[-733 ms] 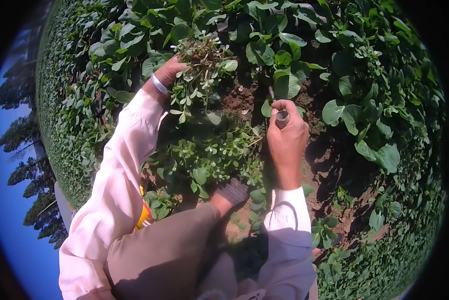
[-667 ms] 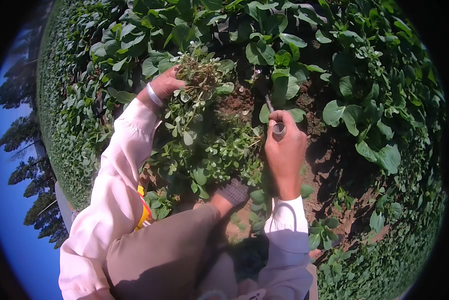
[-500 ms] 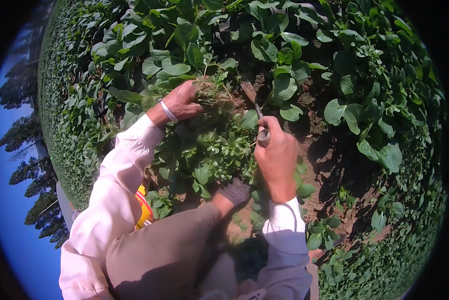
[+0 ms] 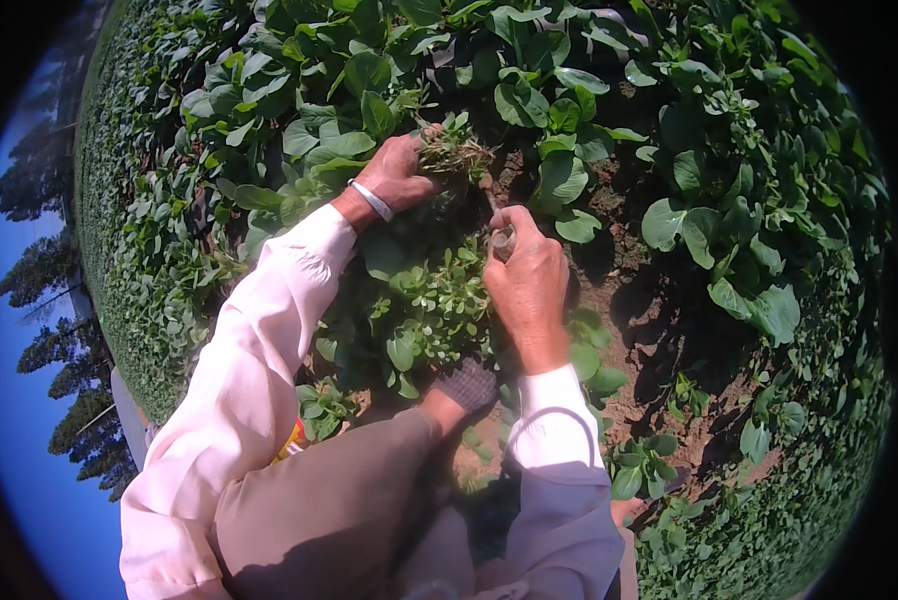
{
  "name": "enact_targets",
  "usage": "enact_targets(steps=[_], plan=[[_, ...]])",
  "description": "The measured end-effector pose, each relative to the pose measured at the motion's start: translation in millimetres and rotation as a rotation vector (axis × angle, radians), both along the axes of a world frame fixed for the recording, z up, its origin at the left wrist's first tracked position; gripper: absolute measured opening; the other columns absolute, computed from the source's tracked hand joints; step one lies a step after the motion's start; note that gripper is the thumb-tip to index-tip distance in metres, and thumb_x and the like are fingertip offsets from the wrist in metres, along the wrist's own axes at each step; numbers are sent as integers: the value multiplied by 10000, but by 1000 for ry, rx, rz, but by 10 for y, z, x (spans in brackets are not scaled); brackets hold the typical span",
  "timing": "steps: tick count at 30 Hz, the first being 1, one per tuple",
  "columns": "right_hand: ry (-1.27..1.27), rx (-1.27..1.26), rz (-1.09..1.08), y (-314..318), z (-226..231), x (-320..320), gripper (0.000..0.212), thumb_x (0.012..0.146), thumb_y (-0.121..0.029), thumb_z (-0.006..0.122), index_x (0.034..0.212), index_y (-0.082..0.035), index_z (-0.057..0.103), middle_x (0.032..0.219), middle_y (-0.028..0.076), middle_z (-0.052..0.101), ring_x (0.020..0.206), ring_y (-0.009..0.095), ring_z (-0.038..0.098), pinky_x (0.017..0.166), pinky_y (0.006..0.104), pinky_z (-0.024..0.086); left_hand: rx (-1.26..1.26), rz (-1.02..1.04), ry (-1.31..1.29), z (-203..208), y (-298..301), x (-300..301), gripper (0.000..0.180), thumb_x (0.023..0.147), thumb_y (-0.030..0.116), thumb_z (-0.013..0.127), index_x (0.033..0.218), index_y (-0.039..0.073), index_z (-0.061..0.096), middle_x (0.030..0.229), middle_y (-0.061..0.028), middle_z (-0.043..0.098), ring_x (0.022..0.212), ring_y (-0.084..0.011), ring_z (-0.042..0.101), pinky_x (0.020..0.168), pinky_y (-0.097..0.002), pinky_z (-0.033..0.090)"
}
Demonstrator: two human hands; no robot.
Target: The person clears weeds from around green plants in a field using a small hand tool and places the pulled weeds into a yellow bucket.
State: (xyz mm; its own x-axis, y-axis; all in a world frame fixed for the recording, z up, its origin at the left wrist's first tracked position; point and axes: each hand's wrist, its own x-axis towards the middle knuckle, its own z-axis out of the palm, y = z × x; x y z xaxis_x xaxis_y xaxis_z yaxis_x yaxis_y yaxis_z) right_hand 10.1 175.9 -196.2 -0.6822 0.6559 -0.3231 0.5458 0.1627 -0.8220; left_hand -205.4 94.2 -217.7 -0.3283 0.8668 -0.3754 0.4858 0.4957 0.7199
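Note:
My left hand [image 4: 399,174], with a white band at its wrist, is closed around a bunch of pulled weeds [image 4: 455,155], green leaves mixed with pale, stringy stems or roots. Just to the lower right, my right hand [image 4: 531,285] grips a hand weeder [image 4: 503,242] with a round, pipe-like handle end. Its thin shaft points up toward the weeds. The blade is mostly hidden by them and by shade. Low, small-leaved plants [image 4: 447,305] grow below my hands, close to my right knuckles.
Broad-leaved green crop plants [image 4: 559,180] surround the work spot, with brown soil [image 4: 619,300] showing at the right. My bent leg [image 4: 319,480] and sock-covered foot [image 4: 467,382] are below. Something yellow and red [image 4: 294,440] lies partly behind the leg. Trees [image 4: 54,345] stand far left.
My left hand has moved right and slightly up with the weeds. My right hand has shifted left and up with the weeder, whose blade is now mostly hidden.

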Motion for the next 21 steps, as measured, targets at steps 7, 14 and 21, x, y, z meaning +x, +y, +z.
enact_targets(steps=[7,14,21], plan=[[-1,-79,-124,-135,123,480,197,798,-16,630,973,-90,579,682,163,639,682,388,645,589,469,465,5,-482,528,292,278,276,431,584,59,712,1011,72,649,1043,-90,622,990,-309,568,794,-400,470],[59,-96,-152,-167,132,451,170,823,-3,628,962,-90,582,659,152,624,654,362,651,566,435,462,309,-719,859,-258,712,28,355,749,67,574,1098,99,630,1275,-70,588,1214,-252,501,1033,-524,292],[97,-92,-170,-190,72,431,151,827,1,627,949,-82,598,617,141,603,595,331,644,546,392,456,211,-576,609,-357,710,-242,392,703,83,658,1091,77,601,1067,-98,644,990,-305,620,877,-435,459]])
